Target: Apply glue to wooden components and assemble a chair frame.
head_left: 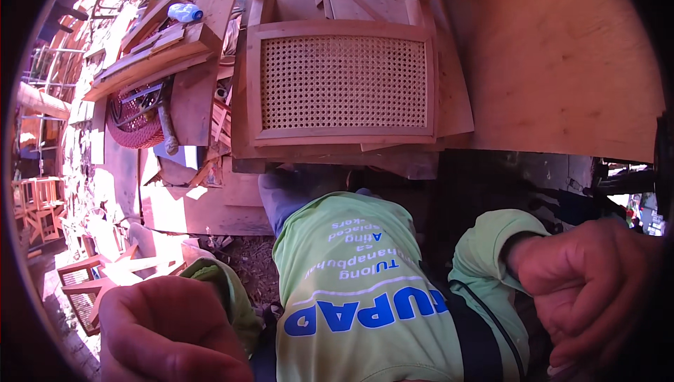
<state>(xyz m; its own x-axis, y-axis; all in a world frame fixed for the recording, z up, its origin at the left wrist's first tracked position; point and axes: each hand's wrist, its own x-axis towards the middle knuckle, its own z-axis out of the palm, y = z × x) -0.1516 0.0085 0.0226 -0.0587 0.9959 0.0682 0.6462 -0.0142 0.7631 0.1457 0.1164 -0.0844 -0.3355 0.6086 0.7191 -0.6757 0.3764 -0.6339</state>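
Both of my hands are raised close to the camera, apart from the bench. At the lower left, my left hand [168,326] is closed, its fingers curled inward, and the palm side is hidden. My right hand [583,280], at the lower right, is closed too, with bent fingers pointing downward; whatever it might hold does not show. Beyond my light green shirt [365,262], a wooden frame filled with woven cane mesh [344,83] faces me on the work surface. Neither hand touches it.
A broad plywood sheet [562,59] spans the right side. Stacked wood strips [154,62], a plastic bottle [185,12], a hammer [167,119] and a reddish woven coil [133,129] lie left. Wooden frame pieces [91,284] stand on the littered ground.
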